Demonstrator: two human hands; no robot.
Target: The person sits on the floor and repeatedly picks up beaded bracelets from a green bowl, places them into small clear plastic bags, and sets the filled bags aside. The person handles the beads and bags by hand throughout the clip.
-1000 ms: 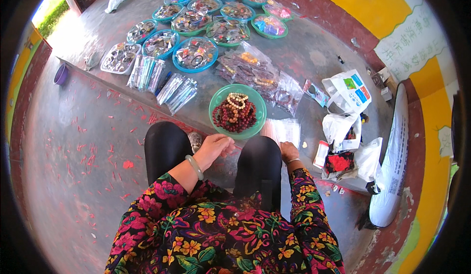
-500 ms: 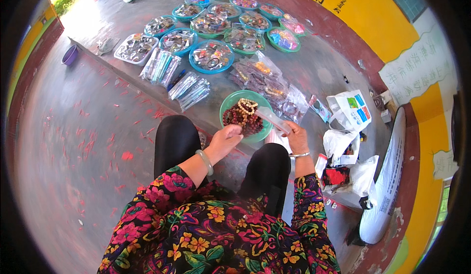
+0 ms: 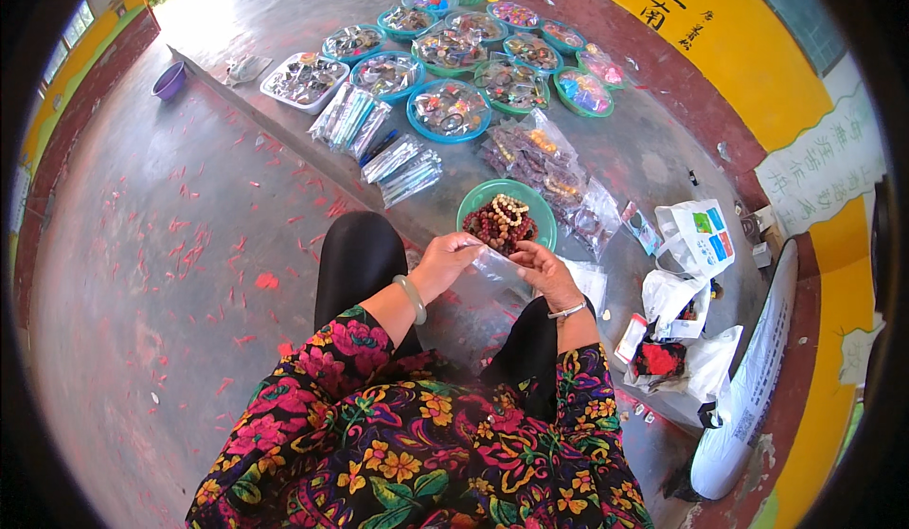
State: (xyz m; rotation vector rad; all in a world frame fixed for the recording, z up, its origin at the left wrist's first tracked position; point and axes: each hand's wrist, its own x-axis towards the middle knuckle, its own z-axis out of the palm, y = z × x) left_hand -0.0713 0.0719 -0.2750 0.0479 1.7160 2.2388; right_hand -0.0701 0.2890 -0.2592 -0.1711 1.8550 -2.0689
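A small clear plastic bag (image 3: 499, 269) is stretched between my two hands above my lap. My left hand (image 3: 445, 264), a pale bangle at its wrist, pinches one end of the bag. At the other end my right hand (image 3: 553, 279), which wears a silver-coloured bangle, has its fingers closed on the plastic. Just beyond the hands stands a green plastic bowl (image 3: 543, 209). Inside it lie dark red and brown bead bracelets (image 3: 492, 224), with a cream-coloured bead bracelet (image 3: 509, 209) on top. Whether anything is inside the bag I cannot make out.
Beyond the bowl lie packets of bead bracelets (image 3: 540, 164) and bundles of wrapped pens (image 3: 402, 167). Several blue and green basins (image 3: 449, 136) of bagged trinkets stand farther back. White bags (image 3: 696, 235) are on the right, a purple basin (image 3: 170, 82) far left.
My left hand has come over to the bag and grips it too. The bag has been drawn back from over the bowl toward me. The view has shifted slightly.
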